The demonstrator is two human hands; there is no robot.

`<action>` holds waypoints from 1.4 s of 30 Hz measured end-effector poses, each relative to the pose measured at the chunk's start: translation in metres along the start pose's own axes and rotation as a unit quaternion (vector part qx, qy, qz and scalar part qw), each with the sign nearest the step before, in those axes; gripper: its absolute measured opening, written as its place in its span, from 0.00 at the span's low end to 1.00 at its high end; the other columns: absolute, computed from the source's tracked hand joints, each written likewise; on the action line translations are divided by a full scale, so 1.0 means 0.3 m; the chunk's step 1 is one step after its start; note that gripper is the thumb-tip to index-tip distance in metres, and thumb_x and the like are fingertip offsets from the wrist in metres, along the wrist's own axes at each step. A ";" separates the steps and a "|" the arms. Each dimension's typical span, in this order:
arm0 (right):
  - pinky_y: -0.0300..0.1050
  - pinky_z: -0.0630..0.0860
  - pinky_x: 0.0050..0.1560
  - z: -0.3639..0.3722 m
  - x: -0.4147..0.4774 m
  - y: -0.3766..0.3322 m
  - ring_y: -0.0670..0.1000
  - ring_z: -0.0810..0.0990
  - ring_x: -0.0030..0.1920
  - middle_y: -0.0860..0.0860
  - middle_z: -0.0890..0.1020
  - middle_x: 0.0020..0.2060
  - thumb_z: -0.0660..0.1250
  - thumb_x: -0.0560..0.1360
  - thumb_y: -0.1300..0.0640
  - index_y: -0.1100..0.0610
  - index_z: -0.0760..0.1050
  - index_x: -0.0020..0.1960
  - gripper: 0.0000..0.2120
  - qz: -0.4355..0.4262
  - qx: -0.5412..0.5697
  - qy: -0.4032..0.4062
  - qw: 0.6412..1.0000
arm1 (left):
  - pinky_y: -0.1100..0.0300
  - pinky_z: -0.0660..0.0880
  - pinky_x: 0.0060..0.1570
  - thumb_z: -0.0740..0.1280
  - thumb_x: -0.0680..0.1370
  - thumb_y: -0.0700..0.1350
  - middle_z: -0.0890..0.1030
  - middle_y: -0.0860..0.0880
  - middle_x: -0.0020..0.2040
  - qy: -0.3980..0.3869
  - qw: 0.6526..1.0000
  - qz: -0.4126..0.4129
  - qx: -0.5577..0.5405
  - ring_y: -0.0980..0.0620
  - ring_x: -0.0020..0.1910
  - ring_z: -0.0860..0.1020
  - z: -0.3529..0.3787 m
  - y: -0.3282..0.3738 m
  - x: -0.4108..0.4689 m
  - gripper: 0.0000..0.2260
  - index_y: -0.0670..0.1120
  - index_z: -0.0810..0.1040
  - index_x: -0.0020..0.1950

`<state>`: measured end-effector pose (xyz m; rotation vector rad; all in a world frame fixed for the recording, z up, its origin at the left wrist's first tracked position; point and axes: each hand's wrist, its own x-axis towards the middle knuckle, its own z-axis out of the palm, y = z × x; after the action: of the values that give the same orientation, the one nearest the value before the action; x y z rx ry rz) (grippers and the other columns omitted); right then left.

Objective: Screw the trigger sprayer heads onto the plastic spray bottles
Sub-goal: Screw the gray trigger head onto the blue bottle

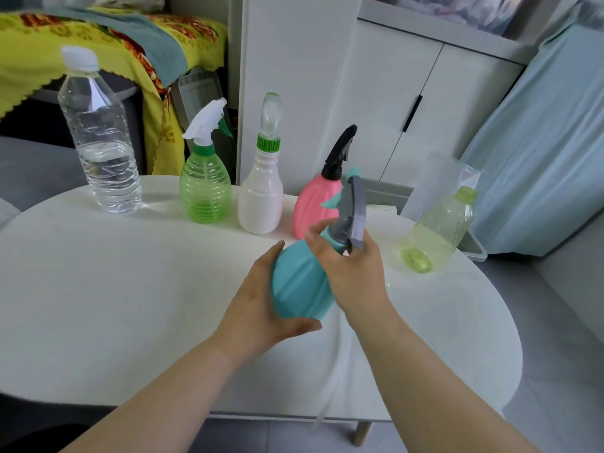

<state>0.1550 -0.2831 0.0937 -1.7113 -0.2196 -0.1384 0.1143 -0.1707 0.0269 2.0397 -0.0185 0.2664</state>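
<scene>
I hold a teal spray bottle (299, 282) tilted above the white table (114, 289). My left hand (261, 305) cups its round body from below. My right hand (353, 269) grips the neck, where a grey trigger sprayer head (353, 210) with a teal nozzle sits on the bottle. Behind stand a green bottle with a white sprayer (204, 184), a white bottle with a clear cap (261, 191) and a pink bottle with a black sprayer (313, 204). A pale green bottle (438, 230) stands at the right.
A clear water bottle (98, 142) with a white cap stands at the table's back left. White cabinets (376, 93) rise behind the table. A yellow patterned cloth (98, 53) hangs at the back left, and a blue curtain (539, 142) at the right.
</scene>
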 end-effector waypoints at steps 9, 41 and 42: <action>0.36 0.72 0.43 -0.189 0.171 -0.028 0.45 0.75 0.38 0.47 0.77 0.36 0.69 0.69 0.58 0.49 0.74 0.35 0.07 0.018 0.035 0.133 0.990 | 0.59 0.44 0.70 0.62 0.74 0.55 0.58 0.51 0.74 -0.040 0.979 -0.001 0.199 0.54 0.74 0.54 0.007 -0.091 0.045 0.26 0.51 0.60 0.70; 0.40 0.67 0.49 -0.239 0.389 0.104 0.47 0.70 0.51 0.48 0.71 0.51 0.67 0.72 0.53 0.57 0.64 0.64 0.24 0.029 -0.158 0.115 0.980 | 0.56 0.42 0.71 0.56 0.75 0.60 0.56 0.52 0.75 -0.062 0.944 0.029 0.323 0.55 0.74 0.51 0.045 -0.147 0.084 0.26 0.53 0.58 0.70; 0.38 0.66 0.49 -0.246 0.352 0.106 0.46 0.70 0.51 0.47 0.71 0.51 0.66 0.72 0.54 0.56 0.65 0.62 0.21 0.015 -0.165 0.132 0.977 | 0.56 0.43 0.71 0.56 0.75 0.60 0.57 0.52 0.75 -0.061 0.945 0.030 0.321 0.55 0.74 0.51 0.045 -0.146 0.084 0.25 0.53 0.59 0.70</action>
<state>0.2673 -0.3534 0.0972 -2.0020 0.0292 -0.3962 0.1468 -0.1595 -0.0124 2.7082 -0.0787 0.1977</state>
